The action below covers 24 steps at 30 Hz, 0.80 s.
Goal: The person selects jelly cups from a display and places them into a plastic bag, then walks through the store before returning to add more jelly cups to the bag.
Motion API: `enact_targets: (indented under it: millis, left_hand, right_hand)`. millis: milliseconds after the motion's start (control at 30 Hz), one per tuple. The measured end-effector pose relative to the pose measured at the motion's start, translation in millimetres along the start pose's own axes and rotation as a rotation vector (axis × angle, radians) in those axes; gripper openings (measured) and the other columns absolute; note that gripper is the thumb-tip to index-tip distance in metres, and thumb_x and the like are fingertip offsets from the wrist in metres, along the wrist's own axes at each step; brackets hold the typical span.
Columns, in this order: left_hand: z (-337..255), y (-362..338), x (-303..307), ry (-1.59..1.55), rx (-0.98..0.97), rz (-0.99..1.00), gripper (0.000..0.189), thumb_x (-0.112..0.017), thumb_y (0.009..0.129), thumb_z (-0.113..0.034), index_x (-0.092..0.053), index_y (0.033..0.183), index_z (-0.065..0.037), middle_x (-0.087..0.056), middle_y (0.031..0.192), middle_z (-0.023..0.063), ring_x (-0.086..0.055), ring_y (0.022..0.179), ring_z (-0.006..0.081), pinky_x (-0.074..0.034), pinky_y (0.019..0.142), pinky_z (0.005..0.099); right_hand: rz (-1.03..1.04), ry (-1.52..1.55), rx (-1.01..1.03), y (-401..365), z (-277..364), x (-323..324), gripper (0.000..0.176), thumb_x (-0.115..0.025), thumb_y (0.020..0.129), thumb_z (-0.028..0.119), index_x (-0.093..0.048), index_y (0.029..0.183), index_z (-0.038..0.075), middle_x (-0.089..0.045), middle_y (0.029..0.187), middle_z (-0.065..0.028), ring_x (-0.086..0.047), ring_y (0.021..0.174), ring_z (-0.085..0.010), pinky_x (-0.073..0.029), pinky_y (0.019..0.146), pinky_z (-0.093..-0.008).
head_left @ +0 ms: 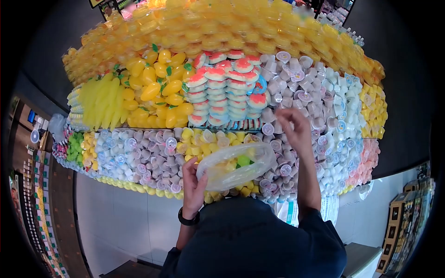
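My left hand (192,183) grips the rim of a clear plastic bag (252,178), with fingers and thumb closed on its left edge. The bag's mouth gapes wide, and yellow and green pieces show in or through it. Over the lilac-grey jelly cups (303,85) hovers my right hand (296,129), its fingers bent and a little apart. Nothing shows between them. Close to its left stand stacked red-and-white round packs (227,88). Small yellow pieces (208,139) lie behind the bag.
Yellow mango-shaped packs (150,90) and long yellow-green packs (102,104) fill the left bins. A bank of yellow-orange cups (232,30) rises at the back. White cups (340,106) and pink pieces (364,162) lie right. Store shelves (401,227) stand beyond.
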<state>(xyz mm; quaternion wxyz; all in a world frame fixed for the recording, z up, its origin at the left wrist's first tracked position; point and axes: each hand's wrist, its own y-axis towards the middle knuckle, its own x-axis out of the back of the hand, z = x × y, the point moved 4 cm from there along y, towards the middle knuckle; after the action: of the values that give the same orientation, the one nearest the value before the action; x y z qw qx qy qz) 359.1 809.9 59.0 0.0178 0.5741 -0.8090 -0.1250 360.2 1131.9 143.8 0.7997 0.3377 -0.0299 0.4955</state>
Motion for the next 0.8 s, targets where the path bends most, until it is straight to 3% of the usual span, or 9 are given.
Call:
enact_targets:
  millis: [67,133,233,300,433,500,733,800]
  left_hand:
    - [4.7,-2.5,1.8,-0.032,-0.005,-0.01,0.053,-0.054,0.09,-0.006,-0.03,0.137,-0.006,-0.046,0.107,0.0053,-0.046,0.101,0.0143,-0.037,0.092,0.0283]
    - [13.5,-2.0,6.6,-0.031,0.008,0.013,0.055,-0.055,0.089,-0.005,-0.03,0.138,-0.006,-0.046,0.107,0.0052,-0.046,0.101,0.0142,-0.037,0.092,0.0277]
    - [4.7,-2.0,8.3,0.029,0.016,0.007,0.057,-0.057,0.09,-0.006,-0.029,0.139,-0.006,-0.046,0.107,0.0055,-0.047,0.101,0.014,-0.039,0.091,0.0278]
    - [12.6,-2.7,10.4,-0.002,0.06,0.034,0.057,-0.057,0.091,-0.009,-0.028,0.14,-0.005,-0.047,0.108,0.006,-0.048,0.1,0.0133,-0.041,0.089,0.0279]
    - [2.1,-4.2,12.8,0.177,0.044,-0.004,0.051,-0.059,0.092,-0.015,-0.035,0.136,-0.004,-0.053,0.108,0.0065,-0.052,0.096,0.0126,-0.044,0.085,0.0269]
    - [2.8,-5.5,15.2,0.206,0.073,-0.005,0.051,-0.06,0.092,-0.016,-0.036,0.134,-0.003,-0.054,0.109,0.007,-0.052,0.097,0.0126,-0.044,0.086,0.027]
    - [4.1,-2.1,7.6,0.203,0.093,0.012,0.049,-0.061,0.092,-0.019,-0.038,0.13,0.001,-0.055,0.113,0.0097,-0.053,0.105,0.0147,-0.045,0.089,0.0291]
    - [0.0,-1.6,6.4,0.186,0.111,0.028,0.047,-0.06,0.092,-0.018,-0.038,0.13,0.0,-0.054,0.113,0.0098,-0.053,0.105,0.0149,-0.044,0.09,0.0289]
  right_hand:
    - [-0.205,-0.14,0.003,34.4,-26.5,16.7,0.014,-0.064,0.085,0.005,-0.066,0.098,0.003,-0.066,0.09,-0.0083,-0.061,0.074,-0.0141,-0.048,0.066,-0.027]
    - [-0.311,-0.317,0.151,73.3,-46.1,30.7,0.02,-0.064,0.083,0.008,-0.063,0.102,0.002,-0.065,0.086,-0.0097,-0.061,0.071,-0.0182,-0.049,0.064,-0.0289]
    - [-0.339,-0.626,0.267,129.0,-70.7,41.6,0.031,-0.064,0.079,0.008,-0.06,0.108,0.0,-0.061,0.103,-0.0184,-0.058,0.095,-0.0356,-0.047,0.082,-0.0427]
    - [-0.313,-0.751,0.296,156.2,-85.1,45.1,0.036,-0.066,0.076,0.011,-0.058,0.11,0.001,-0.06,0.102,-0.0228,-0.056,0.098,-0.0409,-0.045,0.084,-0.0471]
    - [-0.231,-0.875,0.192,181.1,-101.6,42.4,0.035,-0.067,0.074,0.013,-0.058,0.107,0.004,-0.061,0.101,-0.0208,-0.06,0.091,-0.0403,-0.048,0.078,-0.0483]
    - [-0.165,-0.923,0.034,185.6,-109.8,39.5,0.031,-0.066,0.075,0.013,-0.057,0.103,0.004,-0.062,0.099,-0.0193,-0.061,0.09,-0.0388,-0.05,0.076,-0.0479]
    - [-0.139,-0.855,0.044,185.0,-112.2,45.1,0.031,-0.065,0.076,0.014,-0.057,0.104,0.004,-0.063,0.1,-0.0189,-0.062,0.092,-0.0377,-0.05,0.076,-0.0469]
    - [-0.374,-0.789,0.271,179.8,-111.1,60.2,0.037,-0.066,0.08,0.017,-0.057,0.113,0.004,-0.064,0.098,-0.0172,-0.064,0.084,-0.0304,-0.051,0.072,-0.0399]
